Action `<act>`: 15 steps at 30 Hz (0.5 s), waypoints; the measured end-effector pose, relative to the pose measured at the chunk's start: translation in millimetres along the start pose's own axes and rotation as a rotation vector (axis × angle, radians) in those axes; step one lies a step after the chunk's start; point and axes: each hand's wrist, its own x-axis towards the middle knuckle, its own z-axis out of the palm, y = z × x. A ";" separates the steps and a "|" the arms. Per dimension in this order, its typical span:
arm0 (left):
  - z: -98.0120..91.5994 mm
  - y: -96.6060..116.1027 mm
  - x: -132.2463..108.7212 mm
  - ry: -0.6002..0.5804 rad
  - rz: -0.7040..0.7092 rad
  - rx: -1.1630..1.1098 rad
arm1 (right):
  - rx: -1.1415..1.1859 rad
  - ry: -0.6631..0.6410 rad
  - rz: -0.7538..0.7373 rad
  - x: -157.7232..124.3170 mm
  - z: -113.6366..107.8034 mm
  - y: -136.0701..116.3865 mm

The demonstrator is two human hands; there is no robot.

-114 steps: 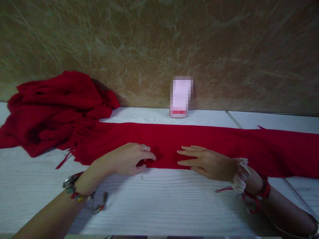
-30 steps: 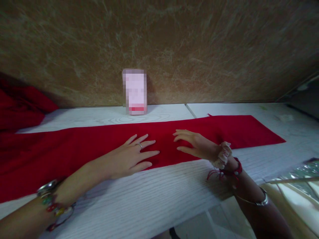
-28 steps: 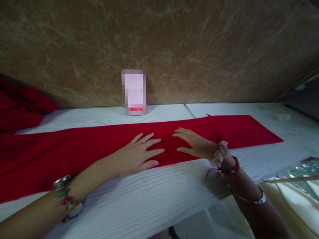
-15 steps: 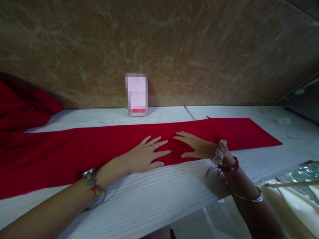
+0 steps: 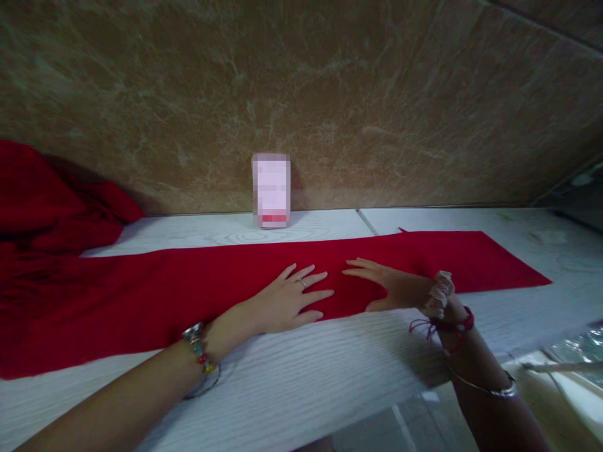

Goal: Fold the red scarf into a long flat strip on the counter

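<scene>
A long strip of red fabric [image 5: 211,276] lies spread across the white wood-grain table [image 5: 264,383], its pointed end at the right. My left hand [image 5: 287,300] rests flat on the strip near its front edge, fingers spread, a ring on one finger. Just to its right, my right hand [image 5: 389,285] is over the same fabric with fingers stretched to the left and the thumb apart. Neither hand grips anything. At the left, the strip runs up to a bunched heap of red fabric [image 5: 61,207].
A pale pink, blurred-out upright object [image 5: 272,191], perhaps a phone, leans against the brown marbled wall [image 5: 330,113] behind the strip. A seam crosses the table's back part. The table's front edge runs along the lower right, with pale floor [image 5: 381,427] below.
The whole view has shifted, so everything sits slightly further right and lower. Both hands stay on the red fabric; my right hand's thumb is a little lower. The fabric looks unmoved.
</scene>
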 end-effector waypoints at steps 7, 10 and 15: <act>0.3 -0.6 1.0 0.002 -0.008 -0.009 | -0.005 0.054 -0.017 0.9 -3.6 -2.1; 0.3 -0.7 0.5 0.008 -0.002 -0.014 | -0.017 0.043 -0.011 1.1 -4.9 -4.5; 2.1 -0.4 0.1 0.032 -0.040 -0.018 | -0.053 0.126 -0.003 -4.1 0.7 -5.3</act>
